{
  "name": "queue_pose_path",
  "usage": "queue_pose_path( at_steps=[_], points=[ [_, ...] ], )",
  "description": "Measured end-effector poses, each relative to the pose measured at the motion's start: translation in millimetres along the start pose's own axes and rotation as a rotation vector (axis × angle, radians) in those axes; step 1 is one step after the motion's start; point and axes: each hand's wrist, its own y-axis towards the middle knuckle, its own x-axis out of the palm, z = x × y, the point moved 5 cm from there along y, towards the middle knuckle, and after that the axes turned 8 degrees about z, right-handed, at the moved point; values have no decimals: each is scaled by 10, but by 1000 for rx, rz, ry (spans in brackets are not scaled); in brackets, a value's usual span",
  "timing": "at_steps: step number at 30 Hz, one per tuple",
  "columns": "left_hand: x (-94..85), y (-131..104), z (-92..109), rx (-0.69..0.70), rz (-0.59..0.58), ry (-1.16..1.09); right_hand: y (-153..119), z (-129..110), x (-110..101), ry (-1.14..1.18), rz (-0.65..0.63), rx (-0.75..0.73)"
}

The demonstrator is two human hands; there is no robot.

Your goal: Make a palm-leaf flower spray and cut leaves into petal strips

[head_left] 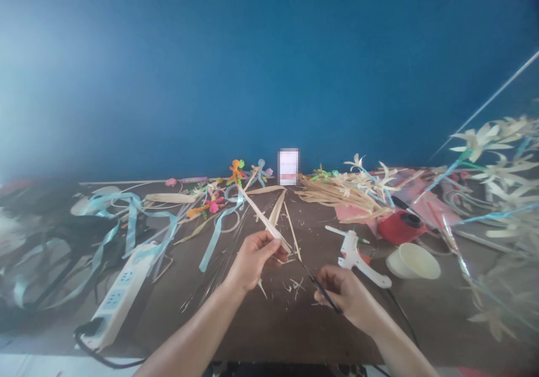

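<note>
My left hand [259,256] pinches a long pale strip of dried husk [265,218] between thumb and fingers, its far end pointing up and to the left. In my right hand [337,290] is a slim dark pair of scissors [318,288], its handles partly hidden by the fingers. The scissors' tip reaches up and left to the husk's near end, close to my left fingertips; whether they touch, I cannot tell. A second husk piece [277,208] lies just behind the left hand. Small pale scraps [296,286] are scattered on the table between the hands.
A white glue gun [357,259], a pale cup [415,262] and a red roll [400,226] stand right. Dried husks [341,194] and white flowers [480,141] lie beyond. Left are a power strip [122,295], blue ribbon [214,239] and thin wires [219,253]. Small colourful figures [236,170] line the back.
</note>
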Motion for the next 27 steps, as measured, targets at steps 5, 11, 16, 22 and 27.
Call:
queue_pose_path(
  at_steps=[5,11,16,22,27],
  points=[
    [28,-4,4,22,-17,17,3,19,-14,-11,-2,1],
    [55,-11,0,67,-53,74,16,18,-26,7,-19,1],
    [77,-25,11,73,-93,110,5,-15,-29,-8,-17,-16],
    [99,-35,15,73,-95,133,-2,-32,-19,-5,-16,-23],
    [106,-39,31,86,-110,140,7,-14,-16,12,-38,-10]
  ],
)
